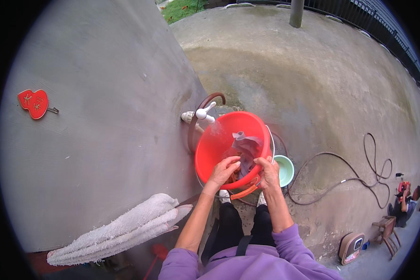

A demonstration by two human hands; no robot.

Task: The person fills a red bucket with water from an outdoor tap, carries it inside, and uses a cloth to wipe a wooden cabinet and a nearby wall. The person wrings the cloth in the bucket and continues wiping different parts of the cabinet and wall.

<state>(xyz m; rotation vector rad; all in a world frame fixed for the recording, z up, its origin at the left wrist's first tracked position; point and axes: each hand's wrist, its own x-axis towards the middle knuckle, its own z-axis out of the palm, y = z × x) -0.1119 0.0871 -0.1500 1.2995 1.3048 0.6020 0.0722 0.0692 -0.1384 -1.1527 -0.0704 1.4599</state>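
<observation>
A red plastic bucket (210,150) is tilted under a white tap (202,113) on the wall, and water runs into it. Wet cloth (246,145), greyish purple, lies inside with something orange-brown. My right hand (270,171) grips the bucket's rim on the right, thumb over the edge. Over the near left part of the opening is my left hand (225,169), fingers bent, close to the cloth; whether it holds anything cannot be told. The wire handle with its orange grip (244,192) hangs at the near side.
A pale green basin (285,170) stands right of the bucket. A long hose (322,153) loops over the concrete. White towels (126,227) hang at the lower left wall. Far right are a wooden stool (385,227), a pinkish-brown container (351,247) and a seated person (406,206).
</observation>
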